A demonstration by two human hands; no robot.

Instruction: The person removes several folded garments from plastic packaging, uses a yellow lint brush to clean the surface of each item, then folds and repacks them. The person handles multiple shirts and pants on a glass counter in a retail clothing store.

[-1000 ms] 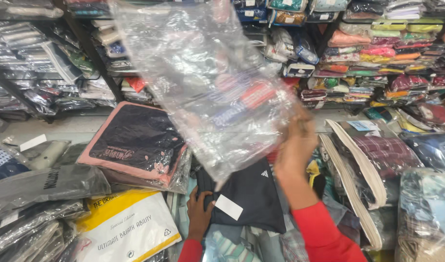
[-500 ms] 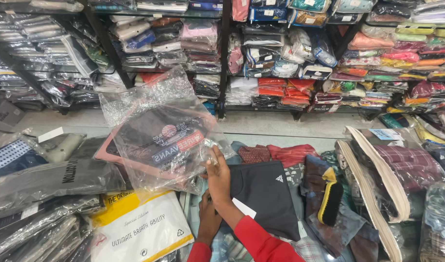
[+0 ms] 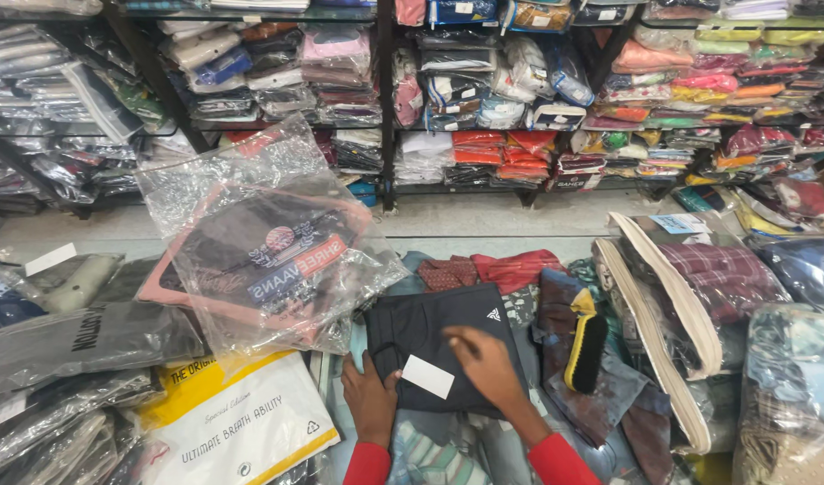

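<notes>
Hands lie spread and flat on a folded black garment with a white tag [image 3: 434, 346], the left hand [image 3: 372, 395] at its near-left edge, the right hand [image 3: 487, 366] further onto the cloth, just right of a clear plastic packet [image 3: 268, 242].

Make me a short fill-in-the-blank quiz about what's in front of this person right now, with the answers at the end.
1. Both hands, the left hand and the right hand, rest on a folded ____ garment.
2. On that garment lies a small ____ tag.
3. The brush to the right of the garment has a ____ handle.
4. The person's sleeves are ____.

Answers: black; white; yellow; red
</notes>
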